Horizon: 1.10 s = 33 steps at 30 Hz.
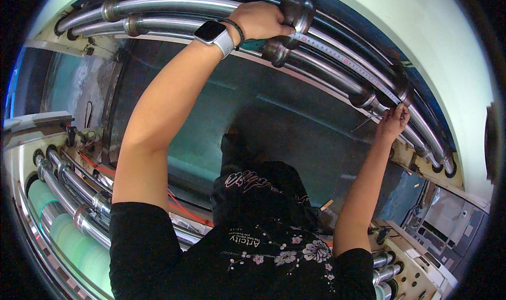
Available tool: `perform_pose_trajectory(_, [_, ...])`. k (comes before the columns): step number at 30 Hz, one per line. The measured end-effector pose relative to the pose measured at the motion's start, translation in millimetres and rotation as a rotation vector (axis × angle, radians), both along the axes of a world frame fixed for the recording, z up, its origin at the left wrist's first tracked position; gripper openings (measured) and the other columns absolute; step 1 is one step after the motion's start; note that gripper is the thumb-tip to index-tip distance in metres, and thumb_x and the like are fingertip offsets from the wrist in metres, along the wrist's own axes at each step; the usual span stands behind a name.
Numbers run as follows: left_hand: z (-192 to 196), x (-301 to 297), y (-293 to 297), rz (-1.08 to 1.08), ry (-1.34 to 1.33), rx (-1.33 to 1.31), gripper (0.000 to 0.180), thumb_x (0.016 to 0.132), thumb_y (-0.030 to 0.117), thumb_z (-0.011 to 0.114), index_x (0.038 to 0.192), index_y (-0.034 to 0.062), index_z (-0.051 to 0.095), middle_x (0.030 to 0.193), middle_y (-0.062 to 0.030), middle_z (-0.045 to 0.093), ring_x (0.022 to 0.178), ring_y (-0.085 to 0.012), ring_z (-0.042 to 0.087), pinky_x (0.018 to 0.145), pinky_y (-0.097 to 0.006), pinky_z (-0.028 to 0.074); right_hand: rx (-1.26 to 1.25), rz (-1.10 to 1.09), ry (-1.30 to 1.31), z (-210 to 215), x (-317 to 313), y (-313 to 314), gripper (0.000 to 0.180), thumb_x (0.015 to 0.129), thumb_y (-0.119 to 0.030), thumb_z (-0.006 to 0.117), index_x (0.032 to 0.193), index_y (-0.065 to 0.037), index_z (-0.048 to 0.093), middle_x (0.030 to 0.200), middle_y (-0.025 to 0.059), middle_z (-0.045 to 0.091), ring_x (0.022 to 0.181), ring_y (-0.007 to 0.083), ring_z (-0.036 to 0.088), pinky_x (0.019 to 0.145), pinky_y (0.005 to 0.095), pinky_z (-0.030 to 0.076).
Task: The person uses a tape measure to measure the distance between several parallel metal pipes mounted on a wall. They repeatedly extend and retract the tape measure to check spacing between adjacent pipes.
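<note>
My left hand (261, 20), with a smartwatch and a black band on the wrist, presses one end of a measuring tape (345, 61) against a steel collar (296, 12) on a shiny metal shaft (174, 5). The tape runs down to the right along the shafts. My right hand (392, 122) pinches the tape's other end beside another collar (403, 86). Both arms reach up from my black flowered shirt.
Several parallel steel shafts (337, 73) with collars curve across the top inside a pale machine frame (437, 41). More rollers (68, 189) and red wires (97, 165) sit at the lower left. A dark floor (295, 121) lies below. Machine parts (443, 226) stand at the lower right.
</note>
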State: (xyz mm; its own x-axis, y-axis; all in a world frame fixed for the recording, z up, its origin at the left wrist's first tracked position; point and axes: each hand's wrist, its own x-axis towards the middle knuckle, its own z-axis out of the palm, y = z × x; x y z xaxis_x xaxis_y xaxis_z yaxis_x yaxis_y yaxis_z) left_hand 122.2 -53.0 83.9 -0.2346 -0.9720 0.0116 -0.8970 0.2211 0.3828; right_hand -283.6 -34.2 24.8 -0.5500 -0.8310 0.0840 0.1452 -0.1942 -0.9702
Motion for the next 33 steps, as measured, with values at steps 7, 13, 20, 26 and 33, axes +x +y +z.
perform_pose_trajectory(7, [4,-2,1,-0.001,-0.020,0.011,0.047,0.077,0.051,0.049,0.071,0.0076,0.064,0.064,-0.0149,0.058,0.065,-0.0311,0.057,0.062,-0.041,0.044,-0.035,0.027,0.005,-3,-3,0,0.014,0.083,-0.018,0.059,0.086,-0.013,0.047,0.066,-0.0030,0.046,0.053,0.0070,0.040,0.043,0.0210,0.032])
perform_pose_trajectory(13, [3,-2,1,0.009,-0.037,-0.004,0.046,0.077,0.052,0.049,0.073,0.0078,0.064,0.068,-0.0153,0.059,0.069,-0.0319,0.058,0.065,-0.042,0.045,-0.033,0.008,0.010,-1,0,-1,0.013,0.083,-0.017,0.058,0.085,-0.012,0.046,0.064,-0.0027,0.045,0.047,0.0060,0.036,0.039,0.0197,0.028])
perform_pose_trajectory(20, [2,-4,0,0.023,-0.045,-0.002,0.047,0.077,0.052,0.049,0.073,0.0075,0.064,0.070,-0.0156,0.059,0.070,-0.0326,0.058,0.066,-0.042,0.045,-0.063,0.055,-0.021,-4,-5,-2,0.015,0.082,-0.018,0.060,0.086,-0.012,0.047,0.063,-0.0025,0.046,0.047,0.0061,0.036,0.039,0.0201,0.028])
perform_pose_trajectory(26, [-4,-1,-3,0.000,-0.035,-0.017,0.047,0.077,0.052,0.049,0.073,0.0069,0.064,0.069,-0.0159,0.059,0.070,-0.0326,0.058,0.066,-0.042,0.045,-0.063,0.079,-0.043,-8,-9,-3,0.017,0.081,-0.019,0.061,0.086,-0.011,0.047,0.067,-0.0024,0.048,0.050,0.0065,0.039,0.041,0.0201,0.030])
perform_pose_trajectory(33, [1,-1,3,0.019,-0.038,-0.023,0.047,0.078,0.051,0.049,0.075,0.0060,0.065,0.072,-0.0158,0.060,0.072,-0.0330,0.058,0.067,-0.041,0.045,-0.037,0.049,-0.017,-13,-9,-2,0.016,0.081,-0.018,0.061,0.091,-0.012,0.049,0.079,-0.0002,0.051,0.063,0.0102,0.045,0.047,0.0229,0.035])
